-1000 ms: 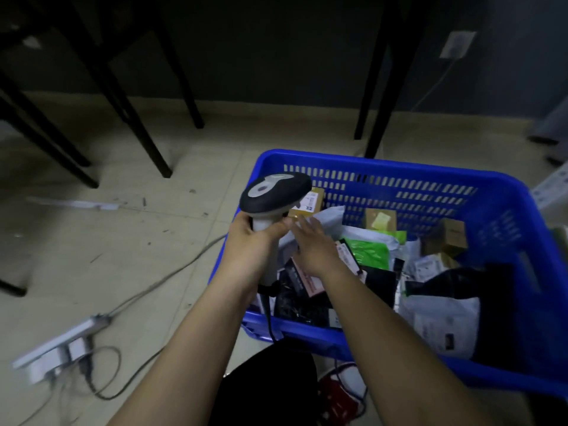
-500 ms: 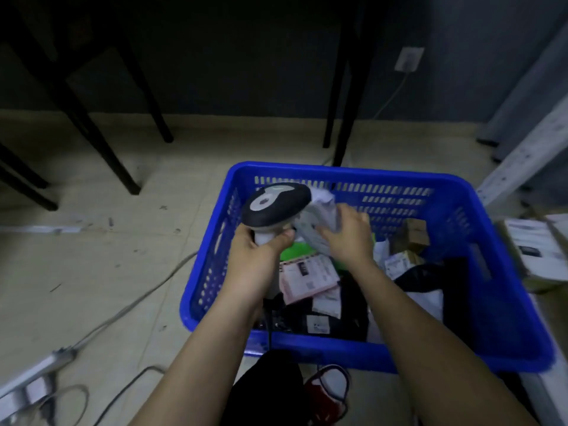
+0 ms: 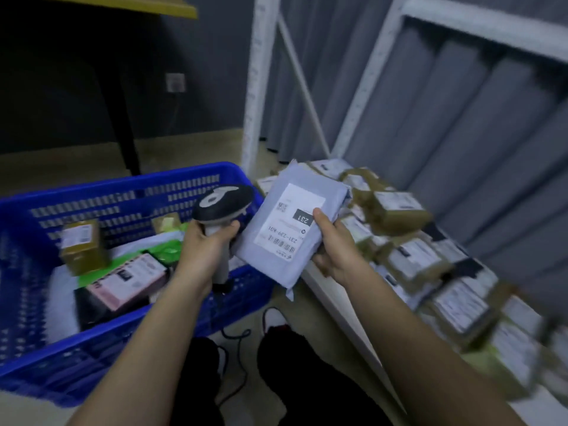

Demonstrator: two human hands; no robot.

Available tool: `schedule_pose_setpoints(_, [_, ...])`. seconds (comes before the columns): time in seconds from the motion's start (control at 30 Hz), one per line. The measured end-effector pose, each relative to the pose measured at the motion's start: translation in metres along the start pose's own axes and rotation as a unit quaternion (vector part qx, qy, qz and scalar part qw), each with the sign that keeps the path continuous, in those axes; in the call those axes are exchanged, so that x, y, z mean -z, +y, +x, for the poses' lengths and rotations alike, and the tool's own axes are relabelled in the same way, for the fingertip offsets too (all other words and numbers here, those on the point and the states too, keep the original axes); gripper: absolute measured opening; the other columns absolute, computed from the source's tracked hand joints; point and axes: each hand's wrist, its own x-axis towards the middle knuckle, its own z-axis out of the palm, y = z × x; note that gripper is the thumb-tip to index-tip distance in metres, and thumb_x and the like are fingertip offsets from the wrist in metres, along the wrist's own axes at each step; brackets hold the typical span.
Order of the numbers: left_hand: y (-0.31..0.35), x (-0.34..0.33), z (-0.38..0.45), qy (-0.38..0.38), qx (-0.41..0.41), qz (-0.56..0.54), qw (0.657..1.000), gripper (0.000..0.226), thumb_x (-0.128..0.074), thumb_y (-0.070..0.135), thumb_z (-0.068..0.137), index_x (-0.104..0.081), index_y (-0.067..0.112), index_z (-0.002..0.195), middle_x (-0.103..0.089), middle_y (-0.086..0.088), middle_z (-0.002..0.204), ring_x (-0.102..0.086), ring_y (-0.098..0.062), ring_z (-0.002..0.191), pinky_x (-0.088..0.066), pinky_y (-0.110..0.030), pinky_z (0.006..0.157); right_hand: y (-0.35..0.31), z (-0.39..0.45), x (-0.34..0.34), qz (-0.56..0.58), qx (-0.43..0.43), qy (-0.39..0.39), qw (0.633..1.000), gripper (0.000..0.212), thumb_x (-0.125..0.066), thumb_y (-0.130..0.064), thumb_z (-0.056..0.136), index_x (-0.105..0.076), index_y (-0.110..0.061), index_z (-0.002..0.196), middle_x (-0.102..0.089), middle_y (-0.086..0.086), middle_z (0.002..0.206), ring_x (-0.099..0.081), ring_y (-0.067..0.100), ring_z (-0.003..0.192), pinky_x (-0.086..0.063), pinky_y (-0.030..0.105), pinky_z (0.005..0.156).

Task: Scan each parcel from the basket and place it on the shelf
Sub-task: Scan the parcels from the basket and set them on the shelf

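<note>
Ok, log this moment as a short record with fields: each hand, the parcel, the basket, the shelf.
left hand: grips scanner, head next to the parcel
right hand: holds grey parcel, label up, reading 231
basket: blue, parcels left inside
shelf: white, bottom level crowded with labelled parcels
stage: parcel out of basket, not yet shelved

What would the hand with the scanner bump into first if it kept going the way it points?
The left hand points its scanner up and rightward, so it would probably meet the grey parcel held by the right hand first, though depth is unclear.
</note>
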Motion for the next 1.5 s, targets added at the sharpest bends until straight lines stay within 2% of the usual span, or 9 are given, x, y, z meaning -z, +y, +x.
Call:
schedule_pose_setpoints(0.07, [0.000, -0.019, -0.010, -0.042, 0.007, 0.011, 0.999, 0.036, -0.064, 0.016, 0.090, -0.049, 0.021, 0.122, -0.056, 0.013, 0.095, -0.053, -0.002, 0.080, -0.041, -0.029, 0.080, -0.005, -0.021, 0.032, 0.012, 0.008, 0.028, 0.999, 0.031, -0.057, -0.036, 0.095, -0.057, -0.018, 0.119, -0.071, 0.007, 0.110, -0.067, 0.026, 0.089, -0.059, 0.039, 0.058])
schedule_pose_setpoints(0.17, [0.001, -0.042, -0.022, -0.090, 0.023, 0.027, 0.995, 0.043, -0.068, 0.019, 0.087, -0.052, 0.018, 0.127, -0.062, 0.008, 0.113, -0.058, -0.015, 0.100, -0.043, -0.034, 0.086, -0.013, -0.041, 0.065, 0.037, 0.001, 0.041, 0.998, 0.012, -0.055, -0.029, 0.096, -0.058, -0.022, 0.104, -0.072, 0.003, 0.099, -0.067, 0.023, 0.090, -0.052, 0.054, 0.091])
schedule_pose_setpoints(0.43, [-0.010, -0.098, -0.040, -0.191, 0.071, 0.041, 0.978, 0.039, -0.068, 0.018, 0.086, -0.052, 0.023, 0.121, -0.062, 0.010, 0.102, -0.058, -0.004, 0.087, -0.044, -0.020, 0.064, 0.000, -0.040, 0.093, 0.099, 0.047, 0.154, 0.982, 0.045, -0.068, -0.013, 0.086, -0.043, -0.004, 0.123, -0.066, 0.011, 0.110, -0.067, 0.026, 0.096, -0.057, 0.045, 0.084])
schedule_pose_setpoints(0.63, [-0.030, -0.147, -0.053, -0.262, 0.060, 0.056, 0.962, 0.040, -0.068, 0.018, 0.086, -0.054, 0.025, 0.122, -0.066, 0.009, 0.111, -0.063, -0.006, 0.094, -0.050, -0.020, 0.068, 0.005, -0.065, 0.144, -0.021, 0.077, 0.014, 0.997, 0.070, -0.068, -0.012, 0.087, -0.033, -0.046, 0.137, -0.058, -0.011, 0.124, -0.060, 0.017, 0.108, -0.055, 0.040, 0.085])
schedule_pose_setpoints(0.77, [-0.040, -0.160, -0.065, -0.278, 0.057, 0.066, 0.957, 0.044, -0.068, 0.017, 0.085, -0.054, 0.022, 0.126, -0.066, 0.007, 0.111, -0.062, -0.007, 0.093, -0.050, -0.022, 0.071, 0.003, -0.084, 0.172, -0.027, 0.084, 0.048, 0.995, 0.078, -0.068, -0.006, 0.086, -0.031, -0.045, 0.142, -0.054, -0.008, 0.129, -0.058, 0.016, 0.108, -0.058, 0.034, 0.078])
schedule_pose_setpoints(0.93, [-0.049, -0.165, -0.069, -0.200, 0.052, 0.047, 0.977, 0.054, -0.071, 0.021, 0.083, -0.050, 0.025, 0.132, -0.062, 0.005, 0.120, -0.058, -0.015, 0.104, -0.045, -0.034, 0.088, 0.002, -0.098, 0.203, -0.159, 0.199, 0.185, 0.949, 0.064, -0.069, 0.002, 0.079, -0.039, -0.032, 0.124, -0.055, -0.006, 0.109, -0.063, 0.016, 0.094, -0.059, 0.038, 0.073])
schedule_pose_setpoints(1.23, [-0.068, -0.173, -0.079, -0.214, 0.078, 0.062, 0.972, 0.053, -0.072, 0.019, 0.083, -0.051, 0.025, 0.132, -0.061, 0.006, 0.121, -0.055, -0.016, 0.109, -0.043, -0.034, 0.091, 0.016, -0.057, 0.216, -0.408, 0.252, 0.160, 0.863, 0.026, -0.071, -0.018, 0.084, -0.050, -0.026, 0.097, -0.048, -0.016, 0.103, -0.051, 0.010, 0.097, -0.050, 0.029, 0.081])
schedule_pose_setpoints(1.37, [-0.079, -0.181, -0.079, -0.205, 0.098, 0.072, 0.971, 0.055, -0.073, 0.024, 0.082, -0.050, 0.026, 0.131, -0.060, 0.004, 0.124, -0.054, -0.020, 0.113, -0.044, -0.040, 0.097, 0.029, -0.035, 0.215, -0.485, 0.204, 0.120, 0.842, 0.035, -0.061, -0.023, 0.092, -0.055, -0.024, 0.126, -0.045, 0.000, 0.137, -0.046, 0.020, 0.122, -0.042, 0.032, 0.095])
schedule_pose_setpoints(1.5, [-0.080, -0.188, -0.079, -0.221, 0.087, 0.078, 0.968, 0.054, -0.072, 0.024, 0.082, -0.051, 0.026, 0.131, -0.062, 0.004, 0.123, -0.056, -0.021, 0.113, -0.045, -0.044, 0.099, 0.029, -0.030, 0.221, -0.605, 0.097, 0.064, 0.788, 0.062, -0.051, -0.034, 0.095, -0.021, -0.050, 0.148, -0.013, 0.004, 0.153, -0.017, 0.031, 0.138, -0.025, 0.048, 0.111])
